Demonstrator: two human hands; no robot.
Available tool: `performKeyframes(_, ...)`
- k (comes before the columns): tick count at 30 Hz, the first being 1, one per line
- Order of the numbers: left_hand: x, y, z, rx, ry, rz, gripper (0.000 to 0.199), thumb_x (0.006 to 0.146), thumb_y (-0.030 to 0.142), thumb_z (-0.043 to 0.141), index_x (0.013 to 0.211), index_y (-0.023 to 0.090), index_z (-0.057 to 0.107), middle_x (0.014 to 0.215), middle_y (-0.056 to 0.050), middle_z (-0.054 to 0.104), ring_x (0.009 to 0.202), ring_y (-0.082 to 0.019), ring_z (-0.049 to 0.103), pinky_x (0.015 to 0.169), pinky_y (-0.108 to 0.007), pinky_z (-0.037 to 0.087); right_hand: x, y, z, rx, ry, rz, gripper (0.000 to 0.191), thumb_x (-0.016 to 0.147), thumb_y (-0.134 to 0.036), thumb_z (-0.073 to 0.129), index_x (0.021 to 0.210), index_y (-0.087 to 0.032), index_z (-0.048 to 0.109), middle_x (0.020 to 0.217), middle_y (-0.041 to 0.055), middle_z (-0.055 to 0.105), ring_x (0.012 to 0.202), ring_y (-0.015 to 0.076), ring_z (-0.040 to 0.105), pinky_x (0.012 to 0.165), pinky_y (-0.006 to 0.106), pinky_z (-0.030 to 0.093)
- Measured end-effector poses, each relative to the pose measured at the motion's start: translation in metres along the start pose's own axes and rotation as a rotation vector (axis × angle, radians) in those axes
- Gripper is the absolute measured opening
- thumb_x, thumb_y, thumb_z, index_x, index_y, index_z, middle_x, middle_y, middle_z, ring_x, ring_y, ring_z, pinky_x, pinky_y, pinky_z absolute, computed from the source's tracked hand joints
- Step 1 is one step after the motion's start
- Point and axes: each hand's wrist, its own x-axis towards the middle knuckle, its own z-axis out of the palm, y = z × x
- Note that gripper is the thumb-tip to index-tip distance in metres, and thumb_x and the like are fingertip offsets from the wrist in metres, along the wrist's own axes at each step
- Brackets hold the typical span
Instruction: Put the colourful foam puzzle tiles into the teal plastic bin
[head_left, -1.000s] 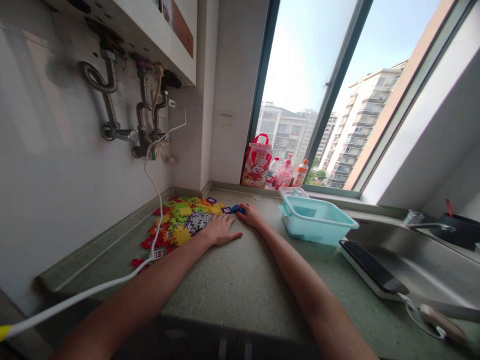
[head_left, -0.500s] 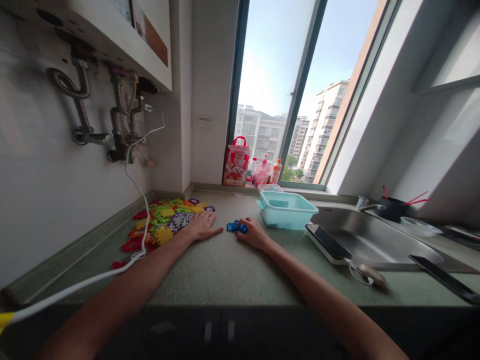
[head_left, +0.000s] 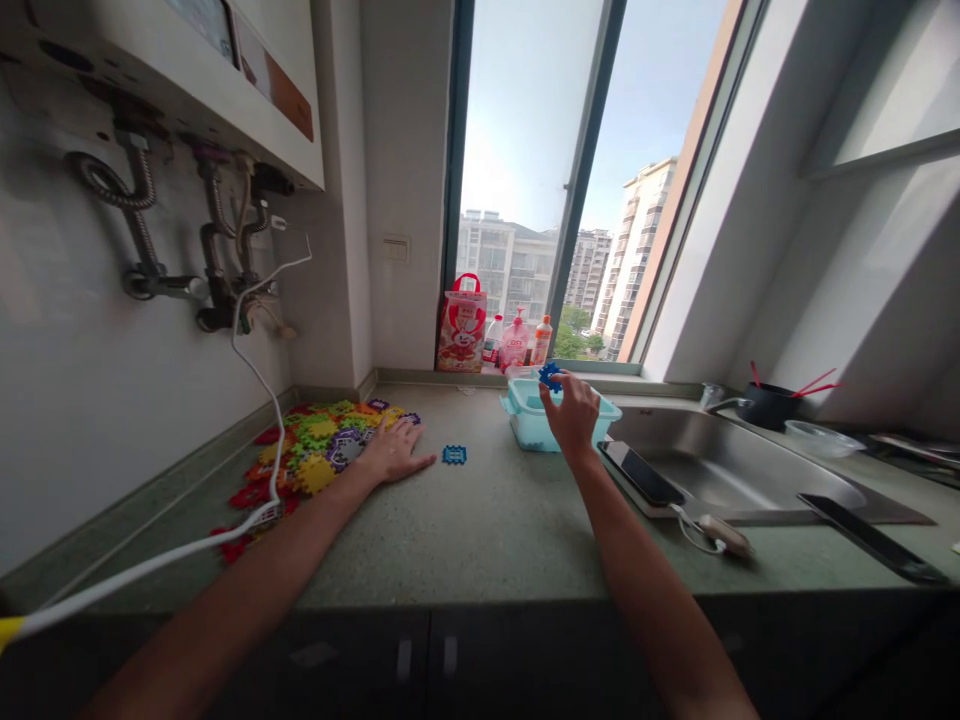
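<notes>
Pinched in my right hand is a blue toy gear, held up over the near side of a light-blue plastic tub. Some dark pieces show faintly through the tub's wall. My left hand rests on the counter with fingers spread, at the right edge of a pile of colourful toy gears. Green, yellow, orange, red and purple pieces make up that pile. A blue square toothed piece lies flat on the counter, just right of my left thumb.
A white cable crosses the pile and my left forearm. To the right are a phone, a steel sink and a black-handled utensil. Bottles and a red-handled bag stand at the window.
My right hand has lifted a blue gear off the counter and carried it right, up over the tub. The blue square piece now shows alone. My left hand stays by the pile.
</notes>
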Motion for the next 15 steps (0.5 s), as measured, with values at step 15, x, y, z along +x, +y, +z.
performKeyframes(15,-0.008,0.014,-0.020,0.045,0.076,0.062,0.069,0.094,0.070,0.052,0.135,0.018,0.070,0.141,-0.018,0.066,0.143,-0.036,0.047,0.128,-0.054,0.013,-0.062,-0.093,0.037,0.436,-0.784,-0.507,0.043,0.099,-0.044,0.066,0.138,-0.029,0.068,0.144,0.0097,0.065,0.130,0.0297,0.060,0.111,0.044,0.047)
